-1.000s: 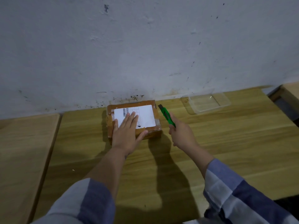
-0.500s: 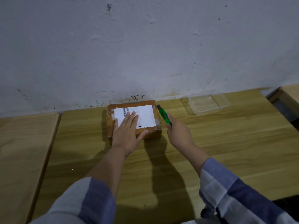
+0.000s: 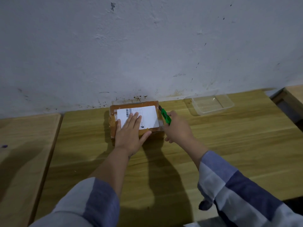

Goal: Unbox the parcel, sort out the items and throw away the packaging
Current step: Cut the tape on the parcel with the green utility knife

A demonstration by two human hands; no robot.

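Parcel (image 3: 136,118) sits on the wooden table (image 3: 229,145) by the wall. Left hand (image 3: 130,133) presses flat on its label; right hand (image 3: 177,128) grips the green cutter (image 3: 165,116) at the right top edge. Best a shallow cut along the glossy tape (contents unseen). Boxy brown cardboard, smooth white label.

Wall (image 3: 147,46): whitewashed plaster, rough, flecked with dark specks; brown staining is seen along its foot. Table (image 3: 229,145): light wood, planked, set against the wall. Second wooden table (image 3: 24,153): placed just beside it on the left. Third wooden surface (image 3: 295,94): glimpsed at far right. Light: dim; shadows are cast toward the viewer.
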